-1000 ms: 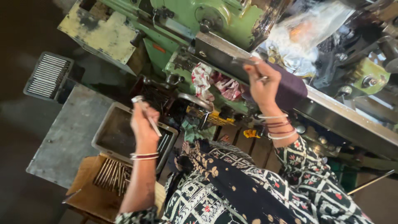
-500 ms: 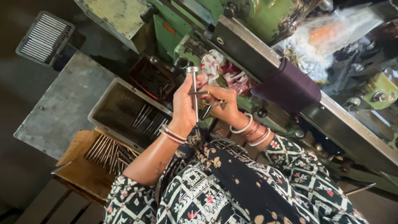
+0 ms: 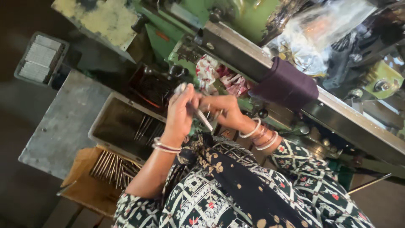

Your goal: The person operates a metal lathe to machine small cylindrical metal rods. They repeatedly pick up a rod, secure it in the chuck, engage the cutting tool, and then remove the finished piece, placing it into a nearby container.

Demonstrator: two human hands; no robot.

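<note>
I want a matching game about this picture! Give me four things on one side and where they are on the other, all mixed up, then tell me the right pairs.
Things:
1. metal rod
2. dark purple cloth
3. bunch of metal rods
4. grey metal tray

Places:
A. draped over the machine's steel rail
B. lying in the brown cardboard box
C. held between the left hand and right hand
D. next to the brown cardboard box, left of the hands, with a few rods inside

Pairs: 1-C, 2-A, 3-B, 4-D
</note>
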